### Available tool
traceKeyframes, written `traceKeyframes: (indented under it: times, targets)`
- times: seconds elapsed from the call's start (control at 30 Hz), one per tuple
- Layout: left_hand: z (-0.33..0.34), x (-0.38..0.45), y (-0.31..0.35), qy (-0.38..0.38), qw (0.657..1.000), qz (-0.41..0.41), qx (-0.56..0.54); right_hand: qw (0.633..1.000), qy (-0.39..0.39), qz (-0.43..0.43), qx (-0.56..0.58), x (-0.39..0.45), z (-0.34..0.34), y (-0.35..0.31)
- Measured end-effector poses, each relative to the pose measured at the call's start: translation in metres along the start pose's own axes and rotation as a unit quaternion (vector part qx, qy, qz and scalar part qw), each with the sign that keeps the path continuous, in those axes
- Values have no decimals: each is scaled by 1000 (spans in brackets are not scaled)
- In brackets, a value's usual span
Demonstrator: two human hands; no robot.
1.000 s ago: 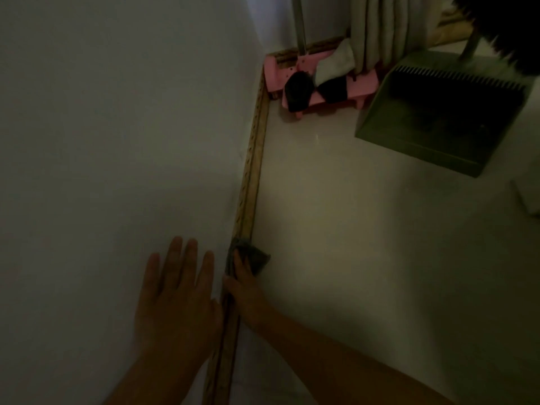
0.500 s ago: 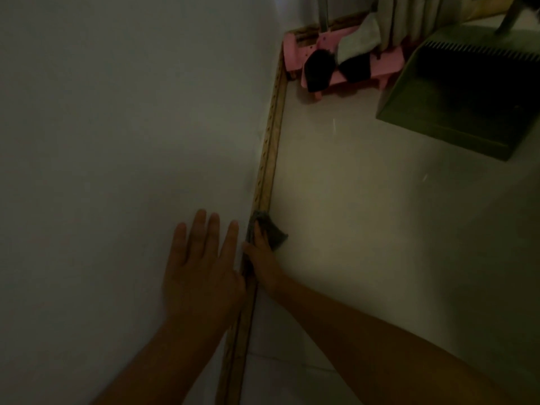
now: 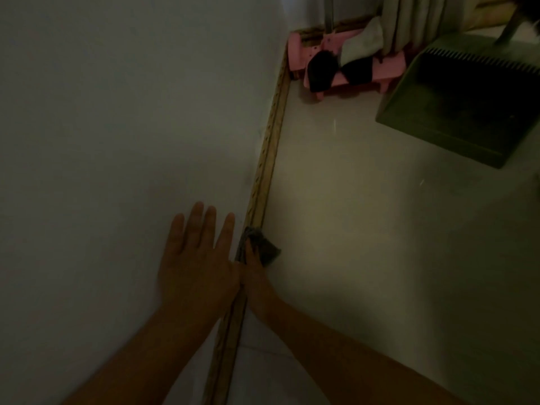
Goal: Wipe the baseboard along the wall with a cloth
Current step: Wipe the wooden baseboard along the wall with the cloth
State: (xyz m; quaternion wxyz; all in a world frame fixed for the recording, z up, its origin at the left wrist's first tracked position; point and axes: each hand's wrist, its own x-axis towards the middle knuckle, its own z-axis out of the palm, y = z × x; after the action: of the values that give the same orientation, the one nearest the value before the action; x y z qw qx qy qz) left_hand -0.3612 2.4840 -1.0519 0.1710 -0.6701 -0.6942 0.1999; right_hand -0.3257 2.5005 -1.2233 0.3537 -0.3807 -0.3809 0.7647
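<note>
A narrow tan baseboard point(image 3: 267, 159) runs from the bottom middle up to the room corner, between the pale wall and the light floor. My right hand point(image 3: 254, 273) presses a small dark grey cloth point(image 3: 264, 244) against the baseboard, fingers closed over it. My left hand point(image 3: 198, 252) lies flat on the wall just left of the baseboard, fingers spread, holding nothing. The two hands nearly touch at the baseboard. The scene is dim.
A pink mop head point(image 3: 344, 64) with dark and white rags sits in the corner at the baseboard's far end. A green dustpan point(image 3: 464, 100) stands on the floor at the upper right. A pale curtain point(image 3: 415, 19) hangs behind them.
Both hands have slid forward along the wall and baseboard toward the corner, the cloth moving with my right hand. The view has shifted with them.
</note>
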Motion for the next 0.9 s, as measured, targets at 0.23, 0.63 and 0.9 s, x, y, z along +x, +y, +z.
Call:
traceKeyframes:
  times: [0.23, 0.63, 0.9]
  targets:
    - [9, -1, -2, -5, 997, 21, -73, 999, 37, 8, 8, 28, -1, -41]
    - [4, 2, 4, 24, 999, -13, -17, 999, -2, 22, 47, -23, 3, -18]
    - [4, 3, 2, 4, 1000, 15, 4, 998, -4, 54, 43, -26, 5, -25]
